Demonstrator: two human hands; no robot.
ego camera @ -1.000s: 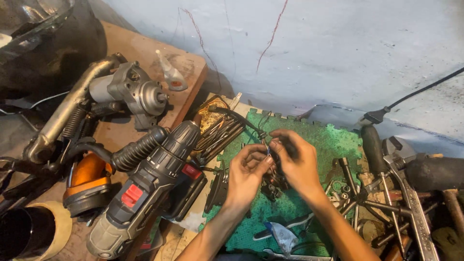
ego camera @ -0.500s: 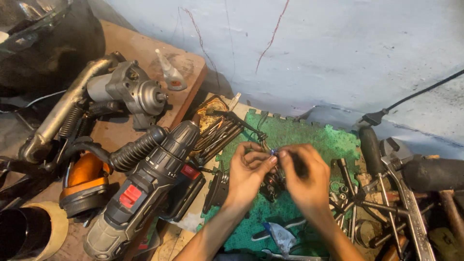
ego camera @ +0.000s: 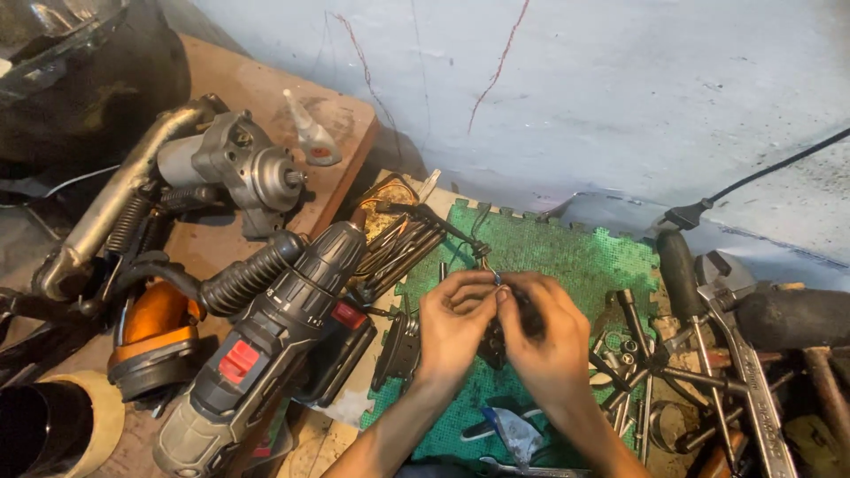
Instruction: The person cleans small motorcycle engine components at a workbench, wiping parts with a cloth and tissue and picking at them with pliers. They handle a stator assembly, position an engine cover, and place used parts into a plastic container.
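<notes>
Cordless drill (ego camera: 266, 354) crowding the green mat (ego camera: 575, 265) at its left edge; wrenches and sockets (ego camera: 691, 372) heaped along its right. Over mat centre, left hand (ego camera: 452, 323) and right hand (ego camera: 544, 332) pinched together on a small dark part (ego camera: 496, 341).

Both forearms enter from the bottom edge and converge toward the centre of the view. The left hand (ego camera: 453, 320) is raised with its back toward the camera, fingers curled inward and the thumb and forefinger tips pinched together at the top. The right hand (ego camera: 547, 335) lies just beside it, knuckles up, fingers flexed and closed in a grip; its fingertips meet those of the left hand. Both wrists are bent slightly inward. The palm sides are hidden, so the exact finger closure appears tight but cannot be confirmed.
</notes>
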